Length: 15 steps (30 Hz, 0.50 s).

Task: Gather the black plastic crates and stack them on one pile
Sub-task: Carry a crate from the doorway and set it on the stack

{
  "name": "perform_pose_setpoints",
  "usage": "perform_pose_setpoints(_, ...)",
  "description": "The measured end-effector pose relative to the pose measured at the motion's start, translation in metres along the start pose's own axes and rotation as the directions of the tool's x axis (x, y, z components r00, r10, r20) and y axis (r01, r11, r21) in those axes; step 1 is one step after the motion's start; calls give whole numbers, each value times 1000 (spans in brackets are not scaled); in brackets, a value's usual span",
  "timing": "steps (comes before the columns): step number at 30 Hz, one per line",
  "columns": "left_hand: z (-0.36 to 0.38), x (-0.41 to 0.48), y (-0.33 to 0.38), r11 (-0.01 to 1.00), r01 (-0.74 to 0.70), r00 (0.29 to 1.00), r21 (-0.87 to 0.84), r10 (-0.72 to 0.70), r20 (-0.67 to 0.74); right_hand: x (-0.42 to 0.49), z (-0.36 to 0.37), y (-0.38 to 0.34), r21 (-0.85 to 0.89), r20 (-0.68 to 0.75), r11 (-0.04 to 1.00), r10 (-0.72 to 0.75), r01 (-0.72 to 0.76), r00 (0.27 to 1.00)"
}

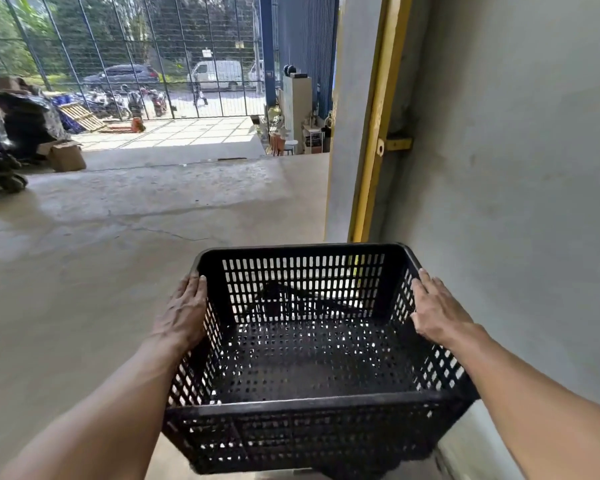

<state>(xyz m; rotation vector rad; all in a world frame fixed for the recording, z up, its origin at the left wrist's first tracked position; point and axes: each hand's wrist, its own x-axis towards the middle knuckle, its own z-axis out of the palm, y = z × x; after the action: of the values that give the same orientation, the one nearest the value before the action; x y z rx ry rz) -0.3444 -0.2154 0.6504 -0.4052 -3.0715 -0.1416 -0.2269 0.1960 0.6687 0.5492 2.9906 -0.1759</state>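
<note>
A black plastic crate (309,358) with perforated walls and floor is held up in front of me, empty and roughly level. My left hand (184,313) presses flat against its left wall, fingers over the rim. My right hand (437,310) grips the right rim, fingers pointing forward. Through the far wall's slots something dark shows below, too unclear to name. No other crate is plainly visible.
A grey wall (516,168) with a yellow door frame (374,133) stands close on the right. Bare concrete floor (101,254) stretches to the left and ahead. A cardboard box (66,155) and wrapped goods (25,123) sit far left. Shelving (298,112) and a mesh fence (136,46) lie beyond.
</note>
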Motion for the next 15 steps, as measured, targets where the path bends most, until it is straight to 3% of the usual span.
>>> perform_pose_setpoints(4,12,13,-9,999,41,992,-28,-44,-119,-2,3,-7,-61,-86,998,20,-25,996)
perform_pose_setpoints(8,13,13,-7,997,57,992,-43,-61,-110,0,5,-6,-50,-135,999,-2,-5,991)
perform_pose_setpoints(13,2,-2,-8,991,-29,999,131,32,-20,-13,4,-9,-214,-141,977,-55,24,988)
perform_pose_setpoints(15,-5,0,-12,981,-85,992,172,99,-77,-22,-6,-11,-272,-131,962,-45,8,990)
